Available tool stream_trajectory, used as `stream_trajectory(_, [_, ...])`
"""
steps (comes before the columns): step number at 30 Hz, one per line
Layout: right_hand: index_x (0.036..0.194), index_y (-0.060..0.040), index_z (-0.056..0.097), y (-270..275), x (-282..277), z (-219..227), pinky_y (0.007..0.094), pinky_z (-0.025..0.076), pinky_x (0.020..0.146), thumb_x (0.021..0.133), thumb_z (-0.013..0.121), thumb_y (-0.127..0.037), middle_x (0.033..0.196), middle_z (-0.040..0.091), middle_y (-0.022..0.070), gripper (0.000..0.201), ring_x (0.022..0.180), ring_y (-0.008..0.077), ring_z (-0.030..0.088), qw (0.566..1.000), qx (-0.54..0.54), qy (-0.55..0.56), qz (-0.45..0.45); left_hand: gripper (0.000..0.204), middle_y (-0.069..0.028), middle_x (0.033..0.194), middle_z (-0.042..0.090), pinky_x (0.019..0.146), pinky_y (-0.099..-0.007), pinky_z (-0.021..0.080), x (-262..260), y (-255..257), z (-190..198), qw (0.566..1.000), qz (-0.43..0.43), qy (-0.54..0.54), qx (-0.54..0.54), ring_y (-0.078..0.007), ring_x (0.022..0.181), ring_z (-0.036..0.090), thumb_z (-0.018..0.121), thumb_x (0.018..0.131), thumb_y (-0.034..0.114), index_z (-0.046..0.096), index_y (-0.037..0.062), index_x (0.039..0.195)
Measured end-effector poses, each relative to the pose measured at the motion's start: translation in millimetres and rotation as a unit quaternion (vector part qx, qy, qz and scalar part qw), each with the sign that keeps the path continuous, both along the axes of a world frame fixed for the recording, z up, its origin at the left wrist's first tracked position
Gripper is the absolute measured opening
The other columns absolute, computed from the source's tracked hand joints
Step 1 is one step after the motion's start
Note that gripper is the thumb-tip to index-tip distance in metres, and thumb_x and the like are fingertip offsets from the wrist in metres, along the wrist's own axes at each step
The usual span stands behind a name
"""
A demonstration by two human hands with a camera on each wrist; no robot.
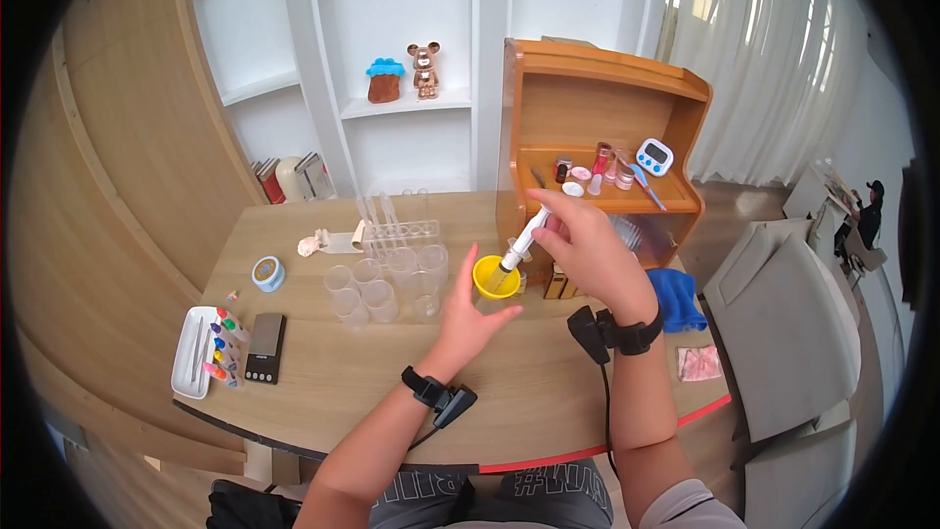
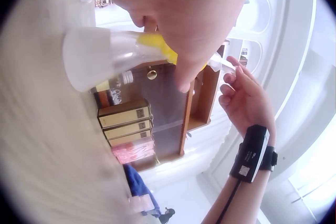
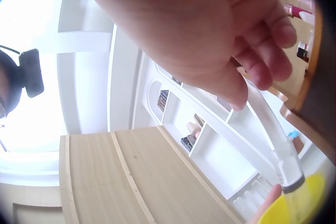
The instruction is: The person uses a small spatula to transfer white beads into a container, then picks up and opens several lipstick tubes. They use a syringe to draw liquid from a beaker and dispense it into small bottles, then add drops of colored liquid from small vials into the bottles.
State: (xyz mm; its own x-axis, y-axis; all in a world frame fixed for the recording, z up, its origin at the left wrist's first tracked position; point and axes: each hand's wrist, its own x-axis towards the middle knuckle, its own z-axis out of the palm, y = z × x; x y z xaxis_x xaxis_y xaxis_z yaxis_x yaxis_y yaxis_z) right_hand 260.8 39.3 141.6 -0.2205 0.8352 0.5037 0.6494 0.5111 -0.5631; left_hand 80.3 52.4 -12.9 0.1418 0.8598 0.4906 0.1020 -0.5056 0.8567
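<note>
A yellow funnel (image 1: 484, 285) sits in the mouth of a clear conical flask (image 2: 84, 58), which stands on the table with a whitish lower part. My left hand (image 1: 465, 318) is beside the funnel, thumb and forefinger spread in a wide V around it. In the left wrist view this hand (image 2: 184, 14) overlaps the yellow rim. With my right hand (image 1: 587, 240) I hold a syringe (image 1: 524, 242) by its white upper end, between thumb and fingers. The syringe's clear barrel (image 3: 287, 169), with a dark seal, slants down into the funnel; its tip is inside the bowl.
Several clear cups (image 1: 378, 300) and a test tube rack (image 1: 401, 232) stand left of the funnel. Further left are a black scale (image 1: 265, 346), a white tray (image 1: 190, 384) and a blue round tin (image 1: 267, 273). A wooden cabinet (image 1: 602, 103) with a timer (image 1: 654, 157) rises behind.
</note>
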Motion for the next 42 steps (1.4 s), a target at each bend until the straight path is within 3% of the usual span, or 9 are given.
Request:
stream_trajectory(5, [0.131, -0.0005, 0.058, -10.8, 5.8, 11.9, 0.0397, 0.051, 0.07, 0.087, 0.074, -0.016, 0.082, 0.065, 0.0158, 0.049, 0.076, 0.0313, 0.065, 0.996, -0.072, -0.022, -0.044, 0.108, -0.0218, 0.141, 0.055, 0.111, -0.04, 0.042, 0.1, 0.5, -6.4, 1.0, 0.002, 0.015, -0.008, -0.03, 0.132, 0.054, 0.087, 0.074, 0.011, 0.02, 0.0048, 0.159])
stream_trajectory(11, [0.132, 0.0, 0.057, -19.1, 7.2, 19.1, 0.0394, 0.051, 0.068, 0.087, 0.075, -0.018, 0.08, 0.065, 0.0155, 0.052, 0.074, 0.0309, 0.065, 0.994, -0.087, -0.018, -0.063, 0.107, -0.0218, 0.142, 0.054, 0.11, -0.0399, 0.042, 0.3, 1.4, -11.8, 1.0, 0.005, 0.021, -0.012, -0.0304, 0.133, 0.054, 0.086, 0.075, 0.01, 0.02, 0.0052, 0.159])
stream_trajectory(16, [0.132, 0.0004, 0.056, -21.8, 7.1, 20.1, 0.0396, 0.052, 0.071, 0.085, 0.076, -0.016, 0.085, 0.066, 0.0179, 0.053, 0.079, 0.0318, 0.066, 0.996, -0.057, -0.026, -0.067, 0.099, -0.022, 0.142, 0.054, 0.11, -0.0396, 0.042, 0.6, -0.6, -14.4, 0.999, 0.006, 0.04, -0.01, -0.0307, 0.135, 0.053, 0.079, 0.078, 0.006, 0.02, 0.0043, 0.158])
stream_trajectory(21, [0.124, -0.0006, 0.06, -21.8, 9.4, 18.7, 0.0385, 0.052, 0.072, 0.083, 0.074, -0.005, 0.087, 0.063, 0.0171, 0.043, 0.078, 0.0311, 0.063, 0.997, 0.006, -0.012, -0.077, 0.09, -0.0221, 0.141, 0.055, 0.11, -0.0391, 0.042, 0.1, 2.9, -27.0, 0.999, 0.002, 0.023, -0.026, -0.0319, 0.134, 0.053, 0.07, 0.081, 0.002, 0.022, 0.004, 0.157])
stream_trajectory(26, [0.111, -0.0009, 0.066, -28.2, 7.9, 27.6, 0.0349, 0.051, 0.07, 0.084, 0.069, 0.005, 0.084, 0.058, 0.0129, 0.027, 0.073, 0.0251, 0.06, 0.984, 0.15, 0.038, -0.09, 0.091, -0.0209, 0.137, 0.058, 0.109, -0.0393, 0.043, -1.7, 2.3, -27.3, 0.998, 0.013, 0.033, -0.059, -0.0312, 0.131, 0.056, 0.074, 0.081, 0.004, 0.023, 0.0029, 0.156])
stream_trajectory(33, [0.108, 0.001, 0.067, -32.9, 14.2, 34.8, 0.0315, 0.054, 0.071, 0.088, 0.065, 0.007, 0.09, 0.064, 0.0121, 0.021, 0.079, 0.0221, 0.065, 0.968, 0.198, 0.122, -0.091, 0.088, -0.0196, 0.133, 0.06, 0.104, -0.0387, 0.048, -3.9, 13.9, -53.8, 0.993, 0.104, 0.029, -0.056, -0.0276, 0.127, 0.058, 0.081, 0.082, 0.009, 0.03, -0.0011, 0.153])
stream_trajectory(42, [0.108, 0.0014, 0.067, -41.3, 21.8, 40.8, 0.0318, 0.054, 0.072, 0.089, 0.065, 0.004, 0.091, 0.064, 0.0124, 0.019, 0.08, 0.0223, 0.065, 0.966, 0.204, 0.132, -0.086, 0.084, -0.0244, 0.134, 0.06, 0.102, -0.0428, 0.049, 0.2, 16.9, -35.6, 0.986, 0.147, 0.076, -0.033, -0.0378, 0.125, 0.059, 0.079, 0.085, 0.01, 0.03, 0.0008, 0.153])
